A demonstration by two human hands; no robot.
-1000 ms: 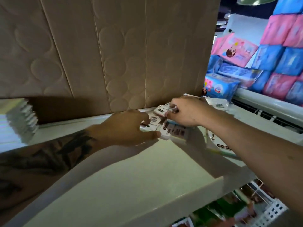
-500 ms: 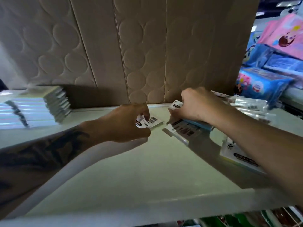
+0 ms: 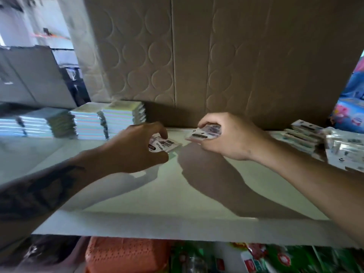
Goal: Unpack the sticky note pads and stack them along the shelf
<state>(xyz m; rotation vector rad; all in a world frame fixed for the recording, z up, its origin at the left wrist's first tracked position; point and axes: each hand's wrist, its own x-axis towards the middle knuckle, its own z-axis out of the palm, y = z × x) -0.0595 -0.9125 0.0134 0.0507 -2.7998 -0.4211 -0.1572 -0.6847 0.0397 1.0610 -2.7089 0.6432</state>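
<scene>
On the white shelf (image 3: 177, 196), my left hand (image 3: 134, 148) grips a wrapped sticky note pad (image 3: 164, 145) with a barcode label, low over the shelf. My right hand (image 3: 226, 138) grips another small bundle of wrapped pads (image 3: 204, 133), a hand's width to the right and apart from the first. Stacks of pastel pads (image 3: 110, 121) stand in a row at the back left of the shelf. More wrapped pads (image 3: 307, 134) lie in a loose pile at the right.
A large brown cardboard box (image 3: 197, 56) stands behind the shelf like a back wall. A crinkled plastic wrapper (image 3: 344, 150) lies at the far right. Below the shelf edge are an orange basket (image 3: 126, 255) and green packaged goods (image 3: 275, 259).
Both hands have drifted left along the shelf with their pads. The hands have separated further, and the stacked row at the left has come closer into view.
</scene>
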